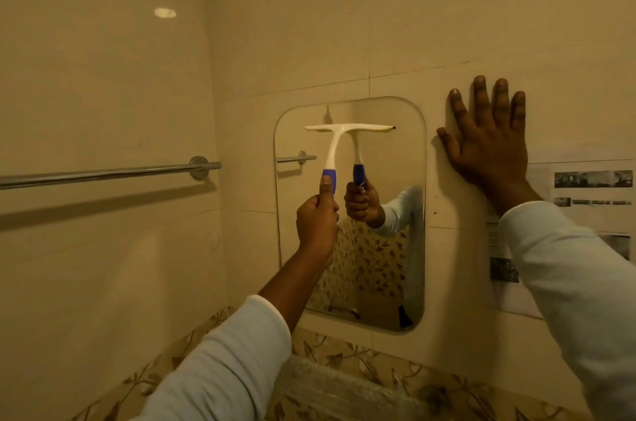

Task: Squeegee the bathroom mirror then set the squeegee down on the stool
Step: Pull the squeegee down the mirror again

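Note:
A rounded-corner mirror (pixel 385 152) hangs on the tiled wall ahead. My left hand (pixel 316 217) grips the blue handle of a white squeegee (pixel 335 141), thumb up along the grip. The squeegee's blade lies level against the glass near the mirror's top. The mirror reflects the squeegee and the hand holding it. My right hand (pixel 488 141) presses flat on the wall tile just right of the mirror, fingers spread. The stool is not in view.
A chrome towel bar (pixel 103 174) runs along the left wall at hand height. A printed paper sheet (pixel 585 214) is stuck on the wall at right, partly behind my right sleeve. Something wrapped in clear plastic (pixel 337 386) sits below the mirror.

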Demonstrator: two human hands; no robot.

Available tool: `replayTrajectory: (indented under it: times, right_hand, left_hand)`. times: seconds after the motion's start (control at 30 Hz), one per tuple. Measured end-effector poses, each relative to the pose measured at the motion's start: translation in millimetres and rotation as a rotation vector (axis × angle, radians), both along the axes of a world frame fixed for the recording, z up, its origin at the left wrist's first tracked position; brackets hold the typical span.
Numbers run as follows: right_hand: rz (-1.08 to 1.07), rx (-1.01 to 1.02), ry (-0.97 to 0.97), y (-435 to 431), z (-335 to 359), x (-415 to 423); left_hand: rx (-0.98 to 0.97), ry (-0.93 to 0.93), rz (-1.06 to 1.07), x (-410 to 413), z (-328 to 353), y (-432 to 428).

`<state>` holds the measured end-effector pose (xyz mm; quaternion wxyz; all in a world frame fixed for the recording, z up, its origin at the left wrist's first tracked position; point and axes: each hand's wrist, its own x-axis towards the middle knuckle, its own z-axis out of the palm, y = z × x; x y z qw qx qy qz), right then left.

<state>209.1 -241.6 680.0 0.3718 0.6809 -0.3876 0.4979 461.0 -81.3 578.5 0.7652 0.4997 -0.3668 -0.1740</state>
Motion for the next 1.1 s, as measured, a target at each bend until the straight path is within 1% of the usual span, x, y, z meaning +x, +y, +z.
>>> replayTrajectory:
  times: [0.23, 0.53, 0.8, 0.93, 1.1]
  right_hand:
    - [0.008, 0.02, -0.004, 5.4, -0.4, 0.2]
    - [0.014, 0.027, -0.005, 8.3, -0.5, 1.2]
    - [0.007, 0.016, 0.001, 5.5, -0.1, 0.3]
    - [0.012, 0.009, 0.003, 4.4, -0.4, 0.8]
    - [0.016, 0.01, 0.001, 4.4, -0.4, 0.3]
  left_hand:
    - [0.058, -0.043, -0.005, -0.7, -63.2, 0.3]
    - [0.159, 0.074, -0.001, -2.2, -160.9, 6.4]
    - [0.213, 0.16, -0.028, -6.8, -216.2, 21.9]
    - [0.28, 0.155, -0.013, -8.1, -234.1, 30.8]
    - [0.308, 0.149, 0.004, -8.9, -246.8, 37.8]
